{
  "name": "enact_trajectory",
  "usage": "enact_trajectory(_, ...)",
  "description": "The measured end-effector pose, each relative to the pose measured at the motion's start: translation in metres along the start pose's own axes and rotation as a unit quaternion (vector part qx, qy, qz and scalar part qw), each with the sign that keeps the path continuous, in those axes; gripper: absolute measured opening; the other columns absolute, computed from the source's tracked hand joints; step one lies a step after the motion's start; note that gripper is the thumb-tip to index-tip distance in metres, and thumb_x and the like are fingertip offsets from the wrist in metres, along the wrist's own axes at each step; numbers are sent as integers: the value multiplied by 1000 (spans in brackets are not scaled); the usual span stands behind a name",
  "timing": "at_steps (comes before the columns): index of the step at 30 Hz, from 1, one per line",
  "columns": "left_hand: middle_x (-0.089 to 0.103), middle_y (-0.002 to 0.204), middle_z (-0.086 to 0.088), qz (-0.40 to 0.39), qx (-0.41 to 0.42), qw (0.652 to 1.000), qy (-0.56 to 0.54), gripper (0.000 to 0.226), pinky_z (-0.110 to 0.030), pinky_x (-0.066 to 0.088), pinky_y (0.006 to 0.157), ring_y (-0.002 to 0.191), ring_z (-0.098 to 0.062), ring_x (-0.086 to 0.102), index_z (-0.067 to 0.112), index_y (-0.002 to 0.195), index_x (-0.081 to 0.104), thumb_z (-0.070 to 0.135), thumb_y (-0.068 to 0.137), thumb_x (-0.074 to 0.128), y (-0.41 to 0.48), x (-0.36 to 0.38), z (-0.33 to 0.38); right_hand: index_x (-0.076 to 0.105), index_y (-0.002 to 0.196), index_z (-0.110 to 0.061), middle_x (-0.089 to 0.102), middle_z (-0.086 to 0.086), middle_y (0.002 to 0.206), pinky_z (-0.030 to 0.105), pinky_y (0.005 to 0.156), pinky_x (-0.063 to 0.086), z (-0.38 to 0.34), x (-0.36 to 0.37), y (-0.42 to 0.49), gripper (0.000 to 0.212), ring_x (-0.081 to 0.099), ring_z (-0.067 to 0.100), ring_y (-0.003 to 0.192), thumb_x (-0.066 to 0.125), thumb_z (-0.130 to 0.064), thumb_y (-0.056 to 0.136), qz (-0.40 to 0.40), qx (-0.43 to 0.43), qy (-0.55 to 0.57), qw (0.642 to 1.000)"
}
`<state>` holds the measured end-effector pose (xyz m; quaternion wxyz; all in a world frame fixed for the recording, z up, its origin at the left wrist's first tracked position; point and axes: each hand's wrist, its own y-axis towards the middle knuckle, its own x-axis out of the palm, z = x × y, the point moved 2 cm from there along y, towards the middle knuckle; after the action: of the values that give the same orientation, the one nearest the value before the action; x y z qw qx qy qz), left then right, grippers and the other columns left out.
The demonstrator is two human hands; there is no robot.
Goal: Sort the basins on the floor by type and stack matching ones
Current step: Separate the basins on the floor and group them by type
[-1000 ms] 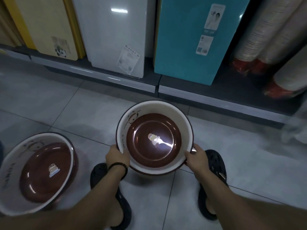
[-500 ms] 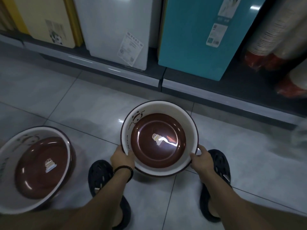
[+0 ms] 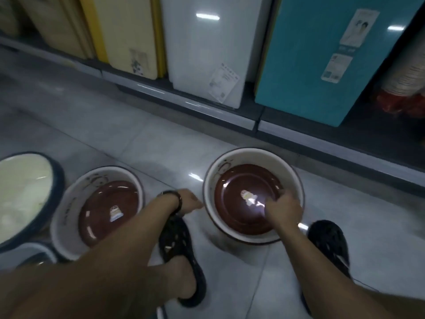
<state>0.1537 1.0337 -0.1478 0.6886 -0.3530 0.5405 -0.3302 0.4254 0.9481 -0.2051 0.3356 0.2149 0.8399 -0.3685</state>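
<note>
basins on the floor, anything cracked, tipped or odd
Nothing stands out. Both brown-bottomed basins sit upright on the tiles, apart, with no visible cracks; the cream basin at far left is cut off and blurred.

The right basin (image 3: 254,194) has a cream wall with a dark line drawing, a dark rim and a glossy reddish-brown bottom bearing a small pale sticker. The left basin (image 3: 99,212) matches it. A third basin (image 3: 25,194) is pale cream inside with a dark blue rim. The floor (image 3: 138,143) is grey tile. Both sandals (image 3: 181,249) are black.
</note>
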Motion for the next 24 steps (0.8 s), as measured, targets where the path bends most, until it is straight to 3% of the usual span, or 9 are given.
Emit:
enact_trajectory(2, 67, 126, -2, 8, 6, 1000, -9, 42, -43, 58, 92, 104, -24, 72, 21, 130, 65, 48, 98, 59, -29, -45, -25, 57, 139, -8, 68, 21, 131, 43, 102, 49, -42, 17, -22, 53, 64, 42, 123, 69, -30, 93, -72, -33, 49, 996)
enact_trajectory(4, 70, 114, 0, 88, 22, 996, 22, 41, -39, 60, 88, 96, -21, 73, 23, 131, 66, 41, 94, 68, -60, -93, -53, 66, 125, -13, 75, 15, 116, 42, 100, 52, -78, 41, -48, 46, 69, 39, 114, 68, -38, 86, -126, -57, 77, 987)
enact_trajectory(6, 68, 109, 2, 180, 22, 983, 36, 38, -31, 56, 86, 93, -19, 71, 26, 126, 67, 42, 92, 71, -92, -130, -88, 71, 90, -13, 77, 10, 90, 46, 84, 58, -104, 75, -73, 34, 73, 33, 89, 63, -42, 74, -185, -83, 110, 973)
enact_trajectory(8, 70, 113, 0, 214, 0, 977, 10, 33, -33, 58, 86, 92, -20, 72, 29, 120, 69, 47, 92, 69, -117, -146, -127, 63, 69, -16, 65, 11, 71, 39, 60, 47, -132, 100, -113, 17, 60, 26, 66, 64, -29, 79, -272, -92, 142, 947)
enact_trajectory(11, 72, 116, 0, 239, -24, 971, 15, 28, -29, 52, 94, 101, -22, 68, 30, 115, 72, 46, 92, 68, -131, -133, -184, 58, 89, -14, 53, 15, 78, 27, 54, 33, -159, 128, -167, 7, 49, 23, 62, 60, -9, 94, -359, -76, 171, 914)
enact_trajectory(15, 70, 124, -3, 217, -67, 974, -9, 31, -28, 46, 96, 117, -24, 62, 19, 118, 74, 37, 93, 67, -104, -70, -248, 63, 82, -10, 59, 13, 74, 29, 53, 39, -162, 184, -190, 10, 53, 25, 66, 60, -10, 92, -382, -22, 172, 908)
enact_trajectory(20, 62, 137, -6, 165, -113, 977, -69, 69, -35, 47, 105, 125, -29, 59, 21, 137, 56, 47, 78, 80, -35, 28, -312, 65, 79, -17, 63, 5, 70, 33, 59, 51, -159, 237, -187, 9, 60, 25, 63, 67, -26, 80, -431, 46, 143, 890)
enact_trajectory(24, 61, 133, -4, 150, -118, 981, -28, 73, -37, 51, 100, 121, -30, 61, 21, 135, 44, 32, 73, 81, 6, 73, -316, 71, 97, -14, 71, 12, 92, 36, 67, 57, -160, 253, -171, 19, 68, 31, 82, 63, -28, 87, -443, 26, 85, 892)
